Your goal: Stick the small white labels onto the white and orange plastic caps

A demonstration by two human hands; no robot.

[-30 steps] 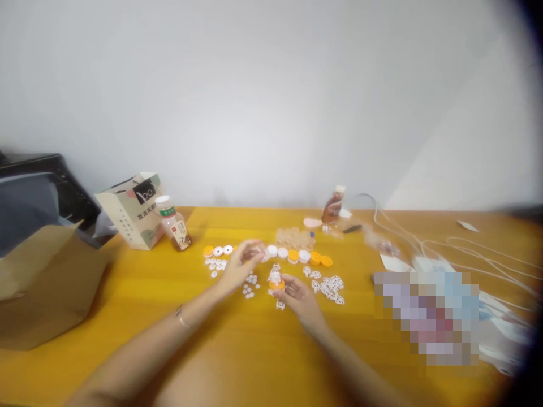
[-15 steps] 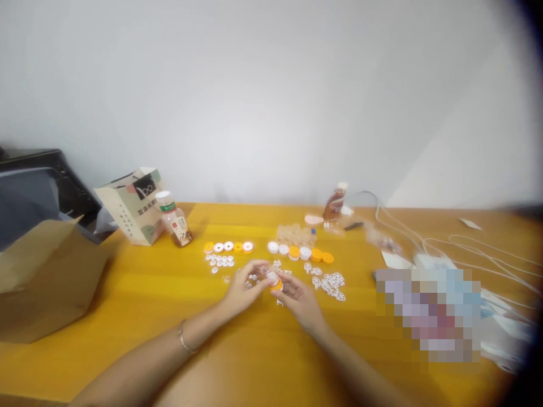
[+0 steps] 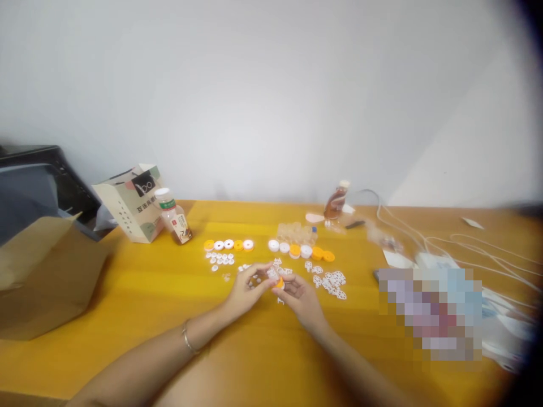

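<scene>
Above the table, my left hand [image 3: 246, 289] and my right hand [image 3: 302, 299] meet with fingers closed. Between them is a small white piece [image 3: 272, 275], pinched by the left fingers, with an orange round cap [image 3: 279, 284] against it in my right fingers. Whether the two parts are joined is too small to tell. Behind the hands stand a left row of orange and white round caps [image 3: 229, 245] and a right row [image 3: 294, 251]. Small white discs [image 3: 220, 259] lie near my left hand, and flat white cut-out pieces [image 3: 332, 281] lie beside my right.
Clear tube-like pieces [image 3: 294, 232] lie behind the right row. A drink bottle [image 3: 173, 217] and a paper bag [image 3: 134, 206] stand at left, near an open cardboard box [image 3: 51, 277]. Another bottle [image 3: 335, 202] stands farther back. White cables [image 3: 407, 229] run along the right.
Both hands stay together around the white piece and orange cap, which have tilted slightly. The view has shifted a little; the things on the table look unmoved.
</scene>
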